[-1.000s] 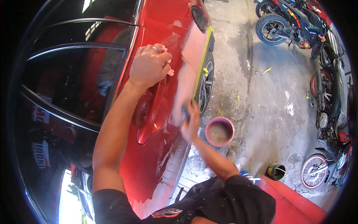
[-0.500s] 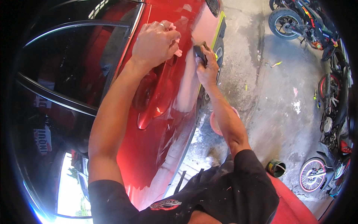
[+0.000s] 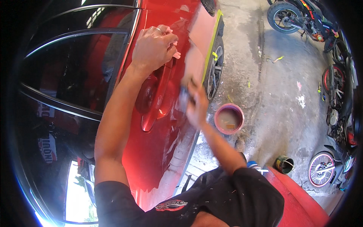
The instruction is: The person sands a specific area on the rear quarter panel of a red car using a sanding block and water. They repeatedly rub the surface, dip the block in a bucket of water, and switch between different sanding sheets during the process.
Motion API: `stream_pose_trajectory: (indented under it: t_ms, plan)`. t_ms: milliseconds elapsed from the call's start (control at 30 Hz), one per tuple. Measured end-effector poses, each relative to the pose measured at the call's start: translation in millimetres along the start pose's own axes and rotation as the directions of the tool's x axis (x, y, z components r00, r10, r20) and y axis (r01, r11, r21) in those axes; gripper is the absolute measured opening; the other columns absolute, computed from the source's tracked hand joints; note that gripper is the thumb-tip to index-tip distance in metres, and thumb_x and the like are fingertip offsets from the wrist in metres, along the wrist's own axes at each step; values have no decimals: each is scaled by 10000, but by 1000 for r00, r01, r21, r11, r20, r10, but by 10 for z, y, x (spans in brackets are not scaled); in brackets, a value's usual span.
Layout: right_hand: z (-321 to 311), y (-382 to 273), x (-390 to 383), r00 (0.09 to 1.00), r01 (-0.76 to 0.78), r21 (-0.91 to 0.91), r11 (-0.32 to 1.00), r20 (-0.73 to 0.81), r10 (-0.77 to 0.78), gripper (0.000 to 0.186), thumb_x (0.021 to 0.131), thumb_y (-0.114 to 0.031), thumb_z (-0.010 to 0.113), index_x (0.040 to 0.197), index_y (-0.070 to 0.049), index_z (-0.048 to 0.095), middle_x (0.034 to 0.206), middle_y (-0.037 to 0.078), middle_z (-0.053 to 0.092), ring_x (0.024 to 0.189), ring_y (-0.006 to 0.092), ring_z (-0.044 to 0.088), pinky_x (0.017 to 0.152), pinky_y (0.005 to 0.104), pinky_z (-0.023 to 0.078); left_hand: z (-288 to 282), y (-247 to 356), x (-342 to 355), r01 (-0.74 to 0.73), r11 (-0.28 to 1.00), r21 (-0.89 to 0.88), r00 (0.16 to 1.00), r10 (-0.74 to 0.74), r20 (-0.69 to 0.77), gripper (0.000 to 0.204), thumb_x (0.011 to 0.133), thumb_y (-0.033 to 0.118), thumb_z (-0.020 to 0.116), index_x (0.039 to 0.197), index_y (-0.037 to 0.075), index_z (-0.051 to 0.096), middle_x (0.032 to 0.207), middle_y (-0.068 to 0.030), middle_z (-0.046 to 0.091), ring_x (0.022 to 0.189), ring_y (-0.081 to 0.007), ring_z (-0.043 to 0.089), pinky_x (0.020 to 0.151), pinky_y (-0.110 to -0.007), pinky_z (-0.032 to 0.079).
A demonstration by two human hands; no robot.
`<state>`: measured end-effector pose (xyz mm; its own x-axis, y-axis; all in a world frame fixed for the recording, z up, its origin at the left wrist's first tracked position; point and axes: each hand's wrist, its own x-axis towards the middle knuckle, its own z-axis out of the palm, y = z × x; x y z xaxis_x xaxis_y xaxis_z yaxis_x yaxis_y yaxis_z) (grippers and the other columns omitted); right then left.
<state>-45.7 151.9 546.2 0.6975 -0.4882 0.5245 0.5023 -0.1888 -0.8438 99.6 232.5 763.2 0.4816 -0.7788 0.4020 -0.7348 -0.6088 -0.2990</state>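
My left hand (image 3: pixel 153 47) is closed around a crumpled pink cloth (image 3: pixel 176 55), resting on the red car's side (image 3: pixel 140 170) above the red door handle (image 3: pixel 151 120). Lower and to the right, my right hand (image 3: pixel 198 108) grips a dark sanding block (image 3: pixel 183 97) against the bodywork. Motion smears this hand and the block, so the contact face is hidden. Around the block the surface is dull and whitish, and a pale pink patch (image 3: pixel 198 30) runs farther along the panel, bordered by yellow-green tape (image 3: pixel 211 49).
A pink bucket (image 3: pixel 242 110) with cloudy liquid stands on the concrete floor, near the car's wheel (image 3: pixel 216 72). To the right are a dark can (image 3: pixel 283 164), a red panel (image 3: pixel 293 198) and several motorcycles, one with a pink-rimmed wheel (image 3: pixel 320 169).
My right hand and the sanding block have moved down and left along the panel, toward me. My left hand stays at about the same spot. The bucket now shows fully.
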Motion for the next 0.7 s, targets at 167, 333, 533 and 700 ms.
stream_pose_trajectory:
  t_ms: [167,333,533,700]
  plan:
    - [-18,201,243,991,130,-39,991,-14,-130,537,843,74,694,1344,-114,650,1369,239,620,1241,402,627,1036,463,523,-4,9,81,-12,1000,-12,1000,12,-22,243,854,311,733,1040,156,755,1094,-73,691,997,-309,674,890,-462,497]
    - [101,285,605,995,-103,20,994,6,103,544,847,92,680,1353,-103,638,1404,196,612,1278,404,607,1082,463,492,-28,-16,-17,-4,1000,6,1000,4,13,256,852,320,732,1046,159,773,1108,-76,694,1015,-319,672,893,-460,508]
    - [-6,318,-279,997,-18,71,997,-76,23,527,865,104,677,1357,-81,632,1449,223,570,1298,385,599,1075,455,507,-52,23,130,8,1000,-8,1000,-8,11,270,847,310,740,1073,170,785,1150,-94,698,1052,-315,676,899,-445,521]
    - [-143,776,1093,1000,-18,-19,1000,7,18,517,875,-29,712,1378,-128,646,1470,200,564,1278,371,612,1075,394,506,-1,21,107,-29,998,49,999,27,42,271,849,274,763,1094,162,789,1186,-128,710,1072,-304,692,935,-428,539]
